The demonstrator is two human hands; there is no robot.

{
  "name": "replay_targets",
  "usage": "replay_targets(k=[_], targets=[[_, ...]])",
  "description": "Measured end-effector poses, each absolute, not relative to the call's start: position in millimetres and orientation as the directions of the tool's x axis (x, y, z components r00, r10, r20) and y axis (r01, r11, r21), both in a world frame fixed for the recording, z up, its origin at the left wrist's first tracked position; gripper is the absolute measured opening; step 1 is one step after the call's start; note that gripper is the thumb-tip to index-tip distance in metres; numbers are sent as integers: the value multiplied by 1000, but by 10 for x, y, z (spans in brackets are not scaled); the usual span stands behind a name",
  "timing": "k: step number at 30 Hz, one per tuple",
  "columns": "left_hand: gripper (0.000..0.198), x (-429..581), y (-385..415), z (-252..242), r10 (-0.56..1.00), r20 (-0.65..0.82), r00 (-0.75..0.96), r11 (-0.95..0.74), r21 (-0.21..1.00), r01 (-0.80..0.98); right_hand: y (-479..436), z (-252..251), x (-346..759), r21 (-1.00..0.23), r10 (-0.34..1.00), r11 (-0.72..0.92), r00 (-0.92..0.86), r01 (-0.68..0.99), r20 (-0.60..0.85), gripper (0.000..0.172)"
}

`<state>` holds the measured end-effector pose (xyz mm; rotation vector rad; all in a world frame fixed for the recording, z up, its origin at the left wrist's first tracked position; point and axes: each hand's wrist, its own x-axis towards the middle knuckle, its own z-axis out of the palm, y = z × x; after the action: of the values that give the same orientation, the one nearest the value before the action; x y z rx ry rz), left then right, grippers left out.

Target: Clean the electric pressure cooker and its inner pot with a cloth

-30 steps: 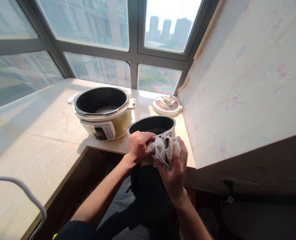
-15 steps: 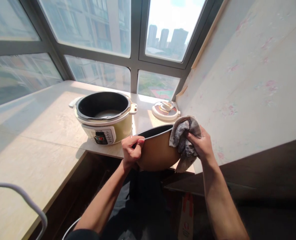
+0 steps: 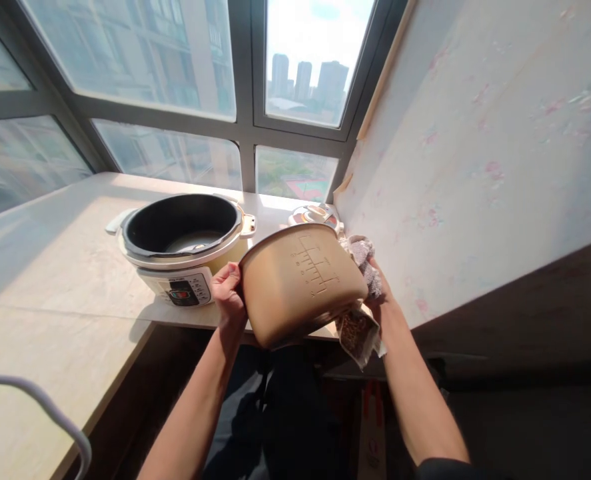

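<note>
A gold-brown inner pot (image 3: 295, 283) with embossed level marks is held tilted in front of me, its outer wall facing me. My left hand (image 3: 228, 291) grips its left rim, thumb up. At the pot's right side my right hand (image 3: 379, 293) is closed on a greyish cloth (image 3: 365, 261), pressed against the wall; part of the cloth hangs below. Left of the pot stands the cooker body (image 3: 175, 257), lidless with a dark interior and a control panel on its front. Behind the pot, the round cooker lid (image 3: 315, 215) lies partly hidden.
The pale stone sill (image 3: 55, 267) runs along the windows and down the left side. A grey cable (image 3: 40, 393) curves over its lower left part. On the right is a floral-papered wall (image 3: 475, 167). A paper bag (image 3: 372, 427) stands in shadow below.
The inner pot has tipped so more of its marked outer wall faces me and its opening is out of sight. My right hand and cloth have shifted along its side. The view has swung right.
</note>
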<state>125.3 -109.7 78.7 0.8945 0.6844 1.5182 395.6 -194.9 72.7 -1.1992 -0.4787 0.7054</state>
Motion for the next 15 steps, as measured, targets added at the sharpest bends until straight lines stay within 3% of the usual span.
replay_targets(k=[3, 5, 10, 15], targets=[[55, 1305, -1054, 736, 989, 141, -35, -135, 805, -578, -1958, 701, 3876, -913, 824, 89, 545, -398, -158, 51], [55, 1336, -1043, 692, 988, 147, -42, -144, 800, -582, -1975, 684, 3823, -897, 839, 95, 520, -432, -162, 56], [53, 1419, -1098, 655, 997, -21, -69, -31, 737, -675, -2108, 631, 3681, -874, 759, 248, 645, -418, -94, 40], [44, 1482, -1168, 722, 982, -178, -60, 73, 657, -751, -2298, 662, 3587, -869, 682, 280, 722, -408, -119, 32]])
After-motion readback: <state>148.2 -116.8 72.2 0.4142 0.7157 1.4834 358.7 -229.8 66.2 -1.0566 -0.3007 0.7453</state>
